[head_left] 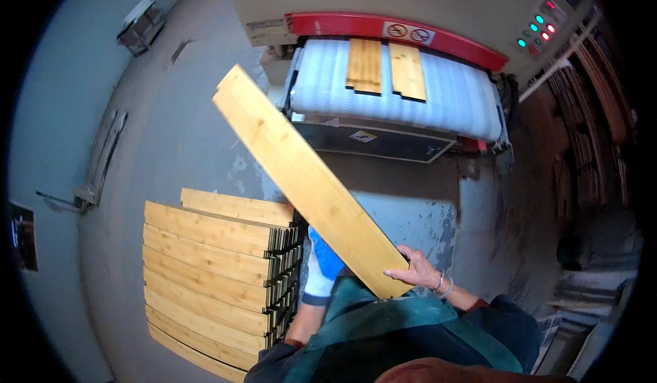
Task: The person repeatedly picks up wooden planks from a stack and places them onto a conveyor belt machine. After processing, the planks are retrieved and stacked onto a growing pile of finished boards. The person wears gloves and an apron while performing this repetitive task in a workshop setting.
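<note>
A long, light-brown wooden plank (301,185) is held up at a slant in front of me, its far end up and to the left. My right hand (412,270), bare with bracelets at the wrist, grips the near end, thumb on the top face and fingers round the right edge. From the left, my left hand (324,256) in a blue-and-white glove holds the plank's underside; the plank hides its fingers. To the left of that hand lies a neat stack of similar planks (205,273), their grooved dark ends facing it.
Ahead stands a machine with a pale conveyor belt (315,75) under a red bar (356,24); two short-looking planks (408,72) lie on it. A lit button panel (540,27) is at upper right. Dark stacked boards (582,123) line the right side.
</note>
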### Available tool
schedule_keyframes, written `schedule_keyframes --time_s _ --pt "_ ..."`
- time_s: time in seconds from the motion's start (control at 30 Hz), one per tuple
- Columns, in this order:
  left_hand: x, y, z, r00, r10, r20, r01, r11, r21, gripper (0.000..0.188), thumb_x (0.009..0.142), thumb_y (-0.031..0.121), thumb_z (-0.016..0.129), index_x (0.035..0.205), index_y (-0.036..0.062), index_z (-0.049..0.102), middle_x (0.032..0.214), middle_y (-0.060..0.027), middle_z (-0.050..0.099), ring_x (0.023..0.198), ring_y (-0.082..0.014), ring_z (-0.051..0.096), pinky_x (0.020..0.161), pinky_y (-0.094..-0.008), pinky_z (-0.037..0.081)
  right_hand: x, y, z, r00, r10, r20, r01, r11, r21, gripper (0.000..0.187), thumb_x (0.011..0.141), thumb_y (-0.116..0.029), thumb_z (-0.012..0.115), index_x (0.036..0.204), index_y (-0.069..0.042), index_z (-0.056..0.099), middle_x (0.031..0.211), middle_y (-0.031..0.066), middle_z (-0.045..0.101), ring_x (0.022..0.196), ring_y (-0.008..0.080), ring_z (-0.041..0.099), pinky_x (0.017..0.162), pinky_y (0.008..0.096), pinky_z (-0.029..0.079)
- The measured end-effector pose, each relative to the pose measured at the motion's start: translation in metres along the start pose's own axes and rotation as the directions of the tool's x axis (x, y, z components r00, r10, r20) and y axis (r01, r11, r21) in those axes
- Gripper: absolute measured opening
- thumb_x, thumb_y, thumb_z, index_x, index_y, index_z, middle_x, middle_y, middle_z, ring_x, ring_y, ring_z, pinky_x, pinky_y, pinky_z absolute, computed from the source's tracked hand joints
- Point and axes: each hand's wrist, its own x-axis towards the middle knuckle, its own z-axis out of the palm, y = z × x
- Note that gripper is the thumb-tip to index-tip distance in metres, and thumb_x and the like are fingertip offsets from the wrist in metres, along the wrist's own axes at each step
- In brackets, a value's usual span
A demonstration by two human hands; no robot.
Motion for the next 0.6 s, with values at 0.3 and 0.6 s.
schedule_keyframes --time_s 0.3,0.6 --pt "0.041 -0.063 0.054 0.965 -0.027 0.261 -0.169 0.697 0.697 0.054 0.105 0.043 0.037 0.142 0.0034 0.044 0.138 -0.0083 0.053 0.123 -0.0169 0.051 0.106 -0.0327 0.040 -0.071 -0.008 0.006 0.908 0.178 -0.379 0.010 0.895 0.445 0.044 0.085 -0.016 0.074 0.118 0.007 0.058 0.104 0.0135 0.069 0.094 0.0165 0.064 0.082 0.0329 0.053" --pt "0.025 -0.089 0.073 0.930 -0.270 0.247 -0.046 0.582 0.812 0.046 0.104 0.036 0.046 0.132 0.0017 0.054 0.125 -0.0059 0.060 0.107 -0.0131 0.059 0.096 -0.0278 0.046 -0.086 0.035 0.011 0.897 0.279 -0.342 0.096 0.633 0.768 0.042 0.085 -0.016 0.074 0.116 0.008 0.060 0.107 0.0115 0.068 0.095 0.0142 0.064 0.084 0.0298 0.052"
